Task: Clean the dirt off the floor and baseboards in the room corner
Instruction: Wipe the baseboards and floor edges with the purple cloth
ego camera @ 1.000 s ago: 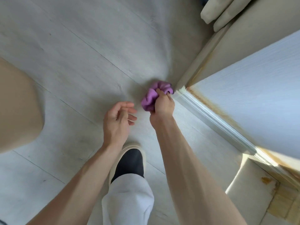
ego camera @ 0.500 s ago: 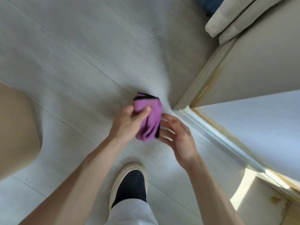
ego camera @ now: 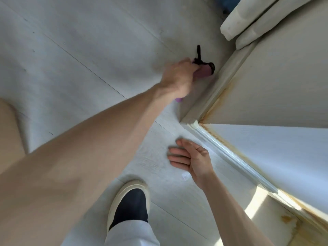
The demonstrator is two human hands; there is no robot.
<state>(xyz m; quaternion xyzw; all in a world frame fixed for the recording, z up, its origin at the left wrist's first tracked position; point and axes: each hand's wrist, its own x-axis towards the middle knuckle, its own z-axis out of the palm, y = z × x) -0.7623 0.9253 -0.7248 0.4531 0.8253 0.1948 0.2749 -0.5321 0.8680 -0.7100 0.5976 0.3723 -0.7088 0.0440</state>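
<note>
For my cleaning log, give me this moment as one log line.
left hand: grips purple cloth, on floor by baseboard | right hand: open, holds nothing | stage: wiping near corner

Motion-blurred left hand (ego camera: 178,77) hides most of the purple cloth (ego camera: 204,72)
</note>
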